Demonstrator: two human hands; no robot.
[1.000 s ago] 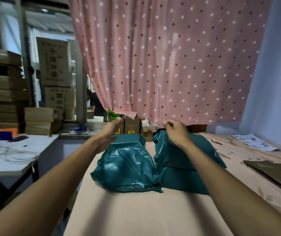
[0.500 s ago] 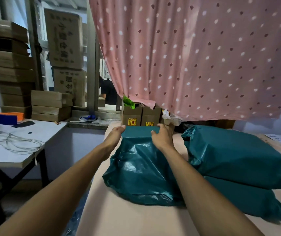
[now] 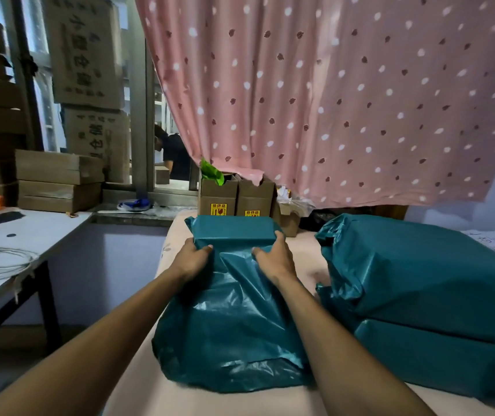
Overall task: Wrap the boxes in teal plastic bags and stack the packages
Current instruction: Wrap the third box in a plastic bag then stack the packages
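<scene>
The teal bag (image 3: 231, 310) lies on the desk (image 3: 138, 394), left of a stack of two finished packages (image 3: 426, 289). The upper package (image 3: 414, 265) rests on the lower package (image 3: 438, 358); the bag's right edge lies just beside them.

**Position of the load.** The far end of the bag is drawn tight over a rectangular form, judged to be the box (image 3: 234, 234). The near part of the bag is slack, creased and partly flat on the desk.

**State of the grip.**
- Left hand (image 3: 190, 259): fingers curled onto the near left corner of the box, pressing film against it. Grip closed on the bag.
- Right hand (image 3: 276, 256): thumb on the near face, fingers reaching around the right end of the box. Grip closed on the bag.

**Handling properties (judged).**
- The film is thin, glossy and soft. It will probably slide over the cardboard and cannot carry the load if taken by the slack alone.
- The box holds straight edges under the film, so it is stiff. Weight cannot be told from this view.
- The film may tear if stretched over a sharp corner.

**Where to take hold.** Grip through the film at the two short ends of the box, not at the loose near end. Keep the slack gathered under the palms while folding, so the wrap stays taut. For stacking, support the package from below.
</scene>
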